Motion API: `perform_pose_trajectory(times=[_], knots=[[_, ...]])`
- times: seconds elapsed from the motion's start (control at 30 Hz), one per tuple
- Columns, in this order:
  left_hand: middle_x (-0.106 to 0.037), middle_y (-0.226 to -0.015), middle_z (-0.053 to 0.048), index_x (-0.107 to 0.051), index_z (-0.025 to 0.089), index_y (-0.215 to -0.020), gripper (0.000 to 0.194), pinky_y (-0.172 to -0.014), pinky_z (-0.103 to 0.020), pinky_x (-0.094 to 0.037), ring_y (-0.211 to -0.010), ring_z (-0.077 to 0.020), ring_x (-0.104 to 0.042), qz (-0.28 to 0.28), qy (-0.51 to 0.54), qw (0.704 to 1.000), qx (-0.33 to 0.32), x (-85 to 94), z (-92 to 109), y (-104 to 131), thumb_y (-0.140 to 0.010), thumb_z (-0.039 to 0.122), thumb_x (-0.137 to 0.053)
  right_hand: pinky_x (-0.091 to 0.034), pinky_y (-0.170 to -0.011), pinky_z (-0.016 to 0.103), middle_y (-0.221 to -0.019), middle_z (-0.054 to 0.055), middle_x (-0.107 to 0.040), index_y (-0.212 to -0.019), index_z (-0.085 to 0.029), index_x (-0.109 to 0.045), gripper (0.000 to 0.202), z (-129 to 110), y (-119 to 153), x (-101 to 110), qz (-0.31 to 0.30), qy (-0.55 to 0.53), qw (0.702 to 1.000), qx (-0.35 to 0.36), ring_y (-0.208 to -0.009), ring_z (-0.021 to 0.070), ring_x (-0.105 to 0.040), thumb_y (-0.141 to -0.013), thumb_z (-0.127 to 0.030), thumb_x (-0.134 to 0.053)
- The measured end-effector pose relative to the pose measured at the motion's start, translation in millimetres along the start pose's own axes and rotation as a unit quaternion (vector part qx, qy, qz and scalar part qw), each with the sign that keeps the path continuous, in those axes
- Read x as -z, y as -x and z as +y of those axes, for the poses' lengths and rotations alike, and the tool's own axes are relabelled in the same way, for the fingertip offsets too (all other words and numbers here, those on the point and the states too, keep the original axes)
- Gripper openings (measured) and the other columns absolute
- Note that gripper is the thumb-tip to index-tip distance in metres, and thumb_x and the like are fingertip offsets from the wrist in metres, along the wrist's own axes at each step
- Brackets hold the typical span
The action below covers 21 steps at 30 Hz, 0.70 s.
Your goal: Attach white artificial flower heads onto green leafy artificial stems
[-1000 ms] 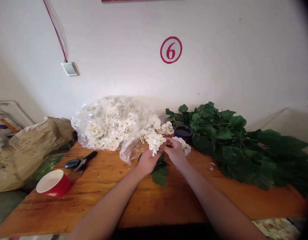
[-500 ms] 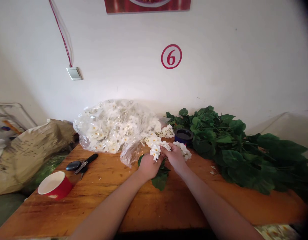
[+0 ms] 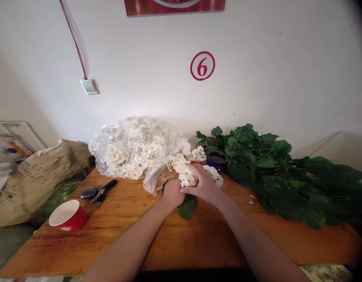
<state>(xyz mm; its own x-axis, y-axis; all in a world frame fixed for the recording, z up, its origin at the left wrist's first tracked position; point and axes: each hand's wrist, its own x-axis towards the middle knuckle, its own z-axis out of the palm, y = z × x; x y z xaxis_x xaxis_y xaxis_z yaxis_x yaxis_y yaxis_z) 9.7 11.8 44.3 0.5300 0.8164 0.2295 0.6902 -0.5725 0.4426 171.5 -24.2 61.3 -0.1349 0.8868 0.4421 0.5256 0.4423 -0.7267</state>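
Near the middle of the wooden table (image 3: pixel 124 239), my left hand (image 3: pixel 172 194) is closed around the base of a white flower cluster (image 3: pixel 187 178), with green leaves (image 3: pixel 186 208) hanging below it. My right hand (image 3: pixel 204 186) is curved around the right side of the same blossoms, thumb below and fingers above. The stems inside my left hand are hidden. Just behind my right hand lie more loose white blossoms (image 3: pixel 213 175) and a round dark blue dish (image 3: pixel 217 158) with a small red light.
A clear plastic bag of white flowers (image 3: pixel 133 149) sits at the back left. Green leafy stems (image 3: pixel 266 164) pile up along the right. At the left are a red paper cup (image 3: pixel 77 218) and keys with a black fob (image 3: pixel 89 193).
My right hand has opened from a pinch into a wider curve around the blossoms. The view has shifted slightly; my left hand stays at the stems.
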Motion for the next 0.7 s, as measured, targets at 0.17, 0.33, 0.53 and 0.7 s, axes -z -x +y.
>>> perform_pose_trajectory(times=[0.17,0.33,0.53,0.7], knots=[[-0.071,-0.097,-0.01,-0.07,0.017,-0.097,0.033,-0.083,-0.034,-0.047,-0.094,-0.0253,-0.065,-0.029,-0.107,0.994,0.017,1.5,6.4,-2.2,-0.09,0.023,-0.038,-0.046,-0.094,0.04,-0.12,0.008,-0.052,-0.122,-0.03,-0.06,0.049,-4.7,-0.5,-6.9,0.027,0.03,0.999,0.013,-0.11,0.0249,-0.054,-0.075,-0.036,-0.073],[-0.071,-0.089,-0.013,-0.07,0.015,-0.087,0.034,-0.079,-0.035,-0.045,-0.088,-0.0261,-0.066,-0.066,-0.167,0.983,0.027,-1.0,8.6,-3.6,-0.09,0.022,-0.037,-0.05,-0.084,0.037,-0.106,0.009,-0.057,-0.097,-0.023,-0.069,0.017,2.8,-2.4,-16.1,0.061,0.048,0.993,0.086,-0.098,0.022,-0.058,-0.08,-0.021,-0.066],[-0.071,-0.091,-0.011,-0.07,0.016,-0.087,0.032,-0.073,-0.031,-0.042,-0.088,-0.0239,-0.066,-0.03,-0.141,0.988,0.052,-5.1,2.3,-4.4,-0.09,0.023,-0.038,-0.05,-0.08,0.034,-0.097,0.008,-0.062,-0.079,-0.02,-0.068,0.012,12.4,-5.0,-20.8,0.108,0.041,0.983,0.143,-0.091,0.0196,-0.061,-0.083,-0.013,-0.06],[-0.071,-0.087,-0.01,-0.068,0.017,-0.088,0.032,-0.07,-0.029,-0.041,-0.084,-0.0222,-0.066,-0.008,-0.124,0.991,0.049,-3.8,3.7,-4.4,-0.091,0.03,-0.039,-0.05,-0.074,0.031,-0.085,0.005,-0.065,-0.071,-0.02,-0.067,0.012,12.6,-6.1,-19.2,0.153,-0.005,0.983,0.102,-0.083,0.0181,-0.063,-0.08,-0.015,-0.063]])
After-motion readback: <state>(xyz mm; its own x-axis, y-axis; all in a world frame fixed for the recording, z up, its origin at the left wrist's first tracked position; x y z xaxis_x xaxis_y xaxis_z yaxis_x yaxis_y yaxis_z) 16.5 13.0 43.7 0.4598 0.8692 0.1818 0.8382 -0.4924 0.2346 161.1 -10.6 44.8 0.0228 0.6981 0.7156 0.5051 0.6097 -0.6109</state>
